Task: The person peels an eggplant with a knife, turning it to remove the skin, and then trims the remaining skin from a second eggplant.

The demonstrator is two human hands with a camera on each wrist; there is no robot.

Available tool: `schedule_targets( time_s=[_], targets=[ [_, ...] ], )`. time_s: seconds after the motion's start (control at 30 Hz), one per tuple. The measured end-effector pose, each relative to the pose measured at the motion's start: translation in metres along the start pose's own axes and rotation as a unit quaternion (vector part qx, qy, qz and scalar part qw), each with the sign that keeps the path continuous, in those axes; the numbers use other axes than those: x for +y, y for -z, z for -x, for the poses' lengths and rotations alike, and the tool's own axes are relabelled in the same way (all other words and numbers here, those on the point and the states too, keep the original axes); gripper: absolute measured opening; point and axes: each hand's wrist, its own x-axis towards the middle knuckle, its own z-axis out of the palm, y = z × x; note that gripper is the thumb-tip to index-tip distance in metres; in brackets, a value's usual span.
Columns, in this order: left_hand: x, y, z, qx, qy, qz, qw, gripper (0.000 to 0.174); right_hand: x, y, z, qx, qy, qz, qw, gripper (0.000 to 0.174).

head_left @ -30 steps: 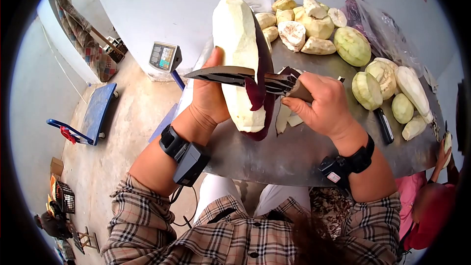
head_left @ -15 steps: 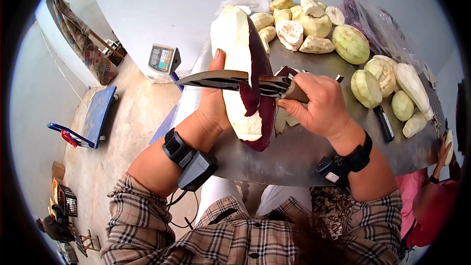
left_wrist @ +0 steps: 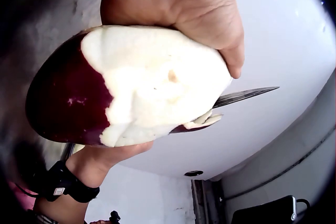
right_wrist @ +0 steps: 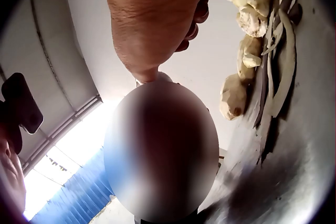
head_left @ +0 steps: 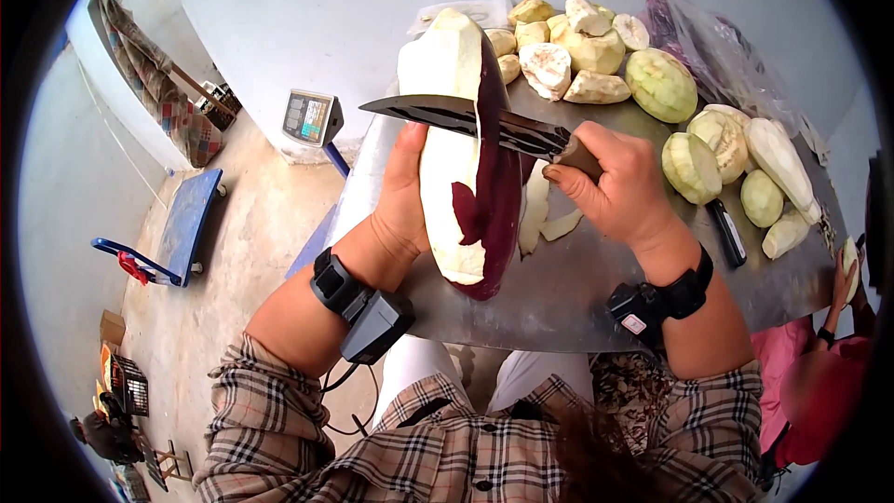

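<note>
A long eggplant (head_left: 450,168), white flesh on its left and dark purple skin on its right, stands raised over the metal table. The left hand (head_left: 400,196) grips its left side, thumb up. In the left wrist view that hand (left_wrist: 178,8) lies along the pale flesh (left_wrist: 152,77). The right hand (head_left: 619,186) holds a broad knife (head_left: 466,118) by its handle, with the blade across the upper part of the eggplant. A flap of purple skin (head_left: 468,212) hangs lower down. In the right wrist view the right hand (right_wrist: 157,19) shows; a blurred patch hides what lies below.
Peeled pieces (head_left: 596,51) lie along the table's back and right, near a plastic bag (head_left: 717,47) and a black-handled knife (head_left: 726,233). Peel strips (head_left: 535,210) rest behind the eggplant. A scale (head_left: 312,118) stands left; another person (head_left: 819,382) is at the right.
The knife has moved up along the eggplant, away from the hanging skin flap. The eggplant sits a little lower in view, and more peel strips show beside it.
</note>
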Motion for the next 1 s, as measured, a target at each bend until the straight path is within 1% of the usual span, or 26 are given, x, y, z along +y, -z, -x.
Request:
schedule_targets(
  time_s=[0.13, 0.2, 0.3, 0.37, 0.5, 0.6, 0.7, 0.8, 0.87, 1.0],
  targets=[
    [0.0, -0.004, 0.003, 0.013, -0.002, -0.044, 0.999, 0.082, -0.002, 0.001, -0.001, -0.001, -0.001, -0.018, 1.0, 0.041],
    [0.0, -0.005, 0.003, 0.012, -0.002, -0.045, 0.999, 0.083, -0.002, 0.002, -0.001, 0.0, 0.001, -0.02, 1.0, 0.041],
    [0.0, -0.014, 0.002, 0.036, 0.007, -0.005, 0.999, 0.084, 0.0, 0.003, -0.001, 0.011, -0.002, -0.023, 1.0, 0.041],
    [-0.004, -0.017, 0.004, 0.034, -0.001, -0.031, 0.999, 0.085, 0.004, 0.003, -0.001, 0.018, -0.022, -0.027, 0.999, 0.04],
    [-0.005, -0.015, 0.006, 0.001, -0.006, -0.066, 0.998, 0.086, 0.002, 0.005, -0.002, 0.02, -0.016, -0.044, 0.999, 0.04],
    [-0.004, -0.016, 0.007, 0.036, -0.003, -0.1, 0.994, 0.088, 0.002, 0.006, -0.003, 0.021, -0.016, -0.046, 0.999, 0.04],
    [-0.005, -0.021, 0.008, 0.041, 0.016, -0.087, 0.995, 0.093, 0.002, 0.005, -0.003, 0.029, -0.024, -0.057, 0.998, 0.04],
    [-0.005, -0.016, 0.012, 0.028, 0.028, -0.155, 0.987, 0.097, 0.006, 0.005, -0.003, 0.029, -0.044, -0.059, 0.997, 0.041],
    [-0.004, -0.019, 0.01, 0.056, 0.044, -0.093, 0.993, 0.099, 0.01, 0.009, -0.003, 0.027, -0.044, -0.056, 0.997, 0.042],
    [-0.003, -0.021, 0.014, 0.052, 0.074, -0.052, 0.995, 0.104, 0.009, 0.009, -0.004, 0.021, -0.043, -0.09, 0.995, 0.043]
  ],
)
